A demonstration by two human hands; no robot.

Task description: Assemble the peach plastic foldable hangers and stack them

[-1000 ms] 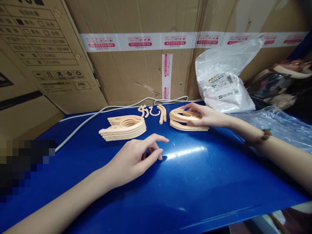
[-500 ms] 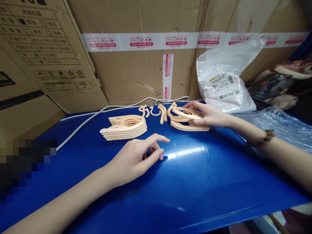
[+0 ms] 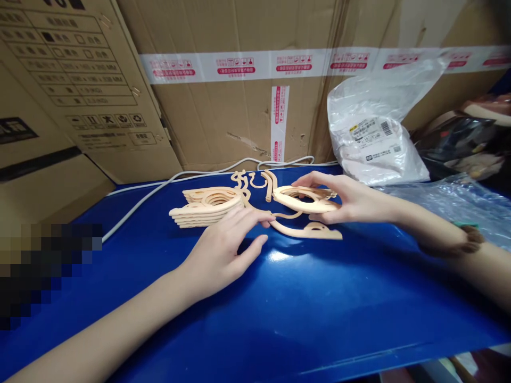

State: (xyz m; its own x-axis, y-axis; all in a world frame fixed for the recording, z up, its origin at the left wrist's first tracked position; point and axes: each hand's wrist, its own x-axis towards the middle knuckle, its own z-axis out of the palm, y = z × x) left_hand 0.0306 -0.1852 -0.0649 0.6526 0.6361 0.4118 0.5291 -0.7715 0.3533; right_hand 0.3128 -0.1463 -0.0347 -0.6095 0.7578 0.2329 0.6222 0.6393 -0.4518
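My right hand (image 3: 341, 197) grips peach-coloured plastic folding hangers (image 3: 291, 202) at their right end, thumb in front and fingers behind. They appear slightly raised off the table. My left hand (image 3: 229, 244) has its thumb and fingers apart; its fingertips are at the end of an unfolded hanger arm (image 3: 293, 230) that lies below the held ones, and I cannot tell whether they press on it. Just behind my left hand is a neat stack of similar folded hangers (image 3: 203, 210). Small hook pieces (image 3: 258, 181) and narrow curved strips (image 3: 270, 186) lie between the two groups, toward the back.
Everything lies on a blue tabletop (image 3: 279, 319). Cardboard boxes (image 3: 223, 111) stand along the back and left. A white cable (image 3: 159, 183) runs along the back edge. A white plastic package (image 3: 375, 138) and clear plastic wrap (image 3: 451, 207) are at the right.
My right hand has lifted some hangers off the right pile, and an unfolded arm now shows in front. My left hand has moved up to that arm's end, its fingers straighter.
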